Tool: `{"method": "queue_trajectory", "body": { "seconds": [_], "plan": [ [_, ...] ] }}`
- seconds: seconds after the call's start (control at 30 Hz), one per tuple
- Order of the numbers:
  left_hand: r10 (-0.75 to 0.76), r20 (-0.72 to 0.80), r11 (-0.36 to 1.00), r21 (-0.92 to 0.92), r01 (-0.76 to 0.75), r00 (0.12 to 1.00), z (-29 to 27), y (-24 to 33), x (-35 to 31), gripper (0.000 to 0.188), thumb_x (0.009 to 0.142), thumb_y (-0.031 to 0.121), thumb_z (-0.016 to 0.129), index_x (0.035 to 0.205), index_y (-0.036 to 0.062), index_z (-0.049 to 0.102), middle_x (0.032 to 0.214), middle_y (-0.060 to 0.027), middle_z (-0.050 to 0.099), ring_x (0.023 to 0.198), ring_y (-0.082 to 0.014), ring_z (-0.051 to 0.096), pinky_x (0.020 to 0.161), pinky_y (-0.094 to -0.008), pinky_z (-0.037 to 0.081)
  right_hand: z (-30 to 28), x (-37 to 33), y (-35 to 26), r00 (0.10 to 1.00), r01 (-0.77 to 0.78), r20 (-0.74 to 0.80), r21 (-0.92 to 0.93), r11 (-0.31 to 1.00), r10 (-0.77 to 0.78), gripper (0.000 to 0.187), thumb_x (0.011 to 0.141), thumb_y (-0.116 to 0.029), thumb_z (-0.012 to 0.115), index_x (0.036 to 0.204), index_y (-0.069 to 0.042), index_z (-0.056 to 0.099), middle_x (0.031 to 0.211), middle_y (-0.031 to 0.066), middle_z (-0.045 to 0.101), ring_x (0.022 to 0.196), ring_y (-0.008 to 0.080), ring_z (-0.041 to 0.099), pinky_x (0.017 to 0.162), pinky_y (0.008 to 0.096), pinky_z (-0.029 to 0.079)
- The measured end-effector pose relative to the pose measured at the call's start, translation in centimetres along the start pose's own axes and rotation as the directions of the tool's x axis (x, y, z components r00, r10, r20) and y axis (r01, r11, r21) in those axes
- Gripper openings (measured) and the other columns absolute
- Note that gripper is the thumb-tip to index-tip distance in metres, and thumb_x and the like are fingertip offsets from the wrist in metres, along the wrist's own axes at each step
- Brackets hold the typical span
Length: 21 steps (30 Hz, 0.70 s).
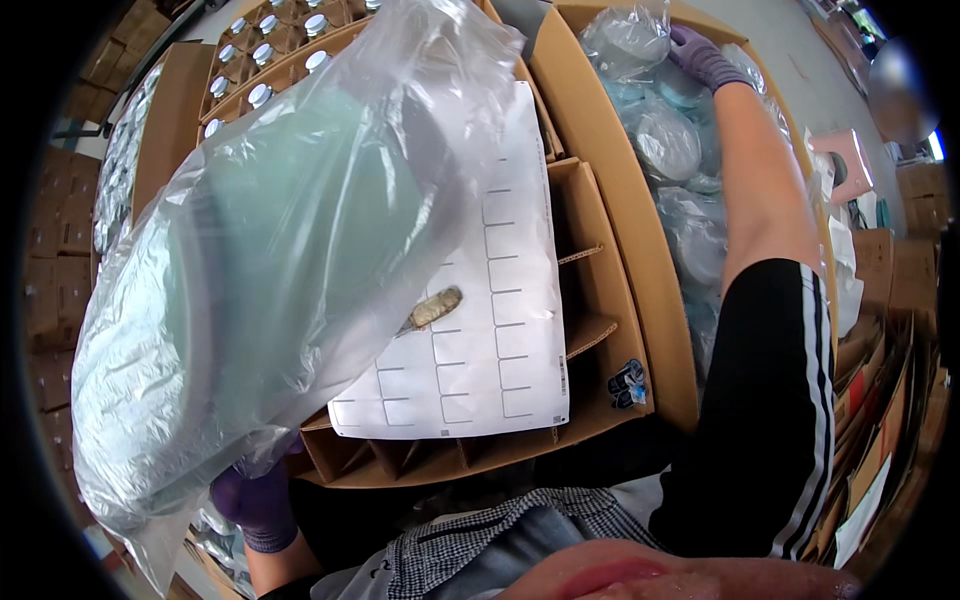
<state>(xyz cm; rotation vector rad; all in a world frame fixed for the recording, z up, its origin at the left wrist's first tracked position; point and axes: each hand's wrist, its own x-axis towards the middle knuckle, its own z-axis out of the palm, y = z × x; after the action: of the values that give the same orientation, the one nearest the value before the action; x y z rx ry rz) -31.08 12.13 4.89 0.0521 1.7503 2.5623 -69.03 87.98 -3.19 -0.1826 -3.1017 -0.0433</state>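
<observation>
A large clear plastic bag with pale green, rounded contents fills the left and centre, in front of a divided carton. At the bag's lower edge, my left hand, in a purple glove, is closed on the plastic; its fingertips are partly hidden. My right hand, gloved the same way, reaches to the far end of the long carton on the right. Its fingers curl against a bagged clear round container. More bagged containers lie around that hand and under my forearm.
A white printed sheet covers part of the divided carton, with a small tool with a wrapped handle on it. White-capped bottles stand in cells behind the bag. Flattened cardboard stacks at right; a pink stool stands beyond.
</observation>
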Motion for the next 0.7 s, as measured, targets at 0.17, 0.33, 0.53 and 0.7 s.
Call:
{"method": "queue_trajectory", "body": {
  "seconds": [0.17,0.33,0.53,0.7],
  "plan": [
    [0.259,-0.051,0.322,0.946,-0.036,0.964,-3.1,-0.5,-0.2,0.056,0.086,0.033,0.07,0.128,-0.0026,0.057,0.115,-0.0183,0.069,0.089,-0.0359,0.071,0.076,-0.0463,0.059,-0.8,-2.5,7.5,0.893,0.144,-0.445,0.418,0.897,0.064,0.053,0.082,-0.013,0.079,0.131,0.0,0.064,0.125,0.0176,0.07,0.12,0.027,0.065,0.108,0.0384,0.05],
    [0.319,-0.317,0.49,0.862,0.131,0.893,0.8,-0.3,-0.4,0.05,0.081,0.043,0.083,0.106,0.0022,0.069,0.101,-0.0089,0.074,0.086,-0.0255,0.074,0.075,-0.0361,0.059,-6.8,-10.2,6.0,0.836,0.056,-0.545,0.196,0.979,0.061,0.049,0.087,-0.021,0.067,0.134,-0.01,0.064,0.134,0.0174,0.065,0.124,0.0338,0.062,0.11,0.0399,0.048],
    [0.19,-0.023,0.669,0.734,-0.113,0.982,-1.5,1.1,-0.8,0.059,0.091,0.025,0.058,0.142,-0.0035,0.049,0.131,-0.0235,0.061,0.111,-0.0424,0.064,0.087,-0.0561,0.054,-8.9,-22.7,4.0,0.767,0.097,-0.637,0.23,0.968,0.075,0.052,0.087,-0.025,0.069,0.135,-0.005,0.062,0.136,0.0191,0.062,0.129,0.0354,0.057,0.111,0.0414,0.045],
    [0.114,-0.084,0.991,0.078,-0.108,0.99,4.2,1.6,-0.3,0.063,0.089,0.029,0.06,0.143,-0.0024,0.048,0.133,-0.0225,0.06,0.11,-0.0396,0.065,0.085,-0.049,0.053,-9.8,-34.4,1.1,0.793,0.139,-0.603,0.323,0.936,0.091,0.05,0.087,-0.019,0.071,0.134,-0.004,0.062,0.131,0.0207,0.063,0.127,0.0363,0.058,0.109,0.0427,0.046]
  ]
}}
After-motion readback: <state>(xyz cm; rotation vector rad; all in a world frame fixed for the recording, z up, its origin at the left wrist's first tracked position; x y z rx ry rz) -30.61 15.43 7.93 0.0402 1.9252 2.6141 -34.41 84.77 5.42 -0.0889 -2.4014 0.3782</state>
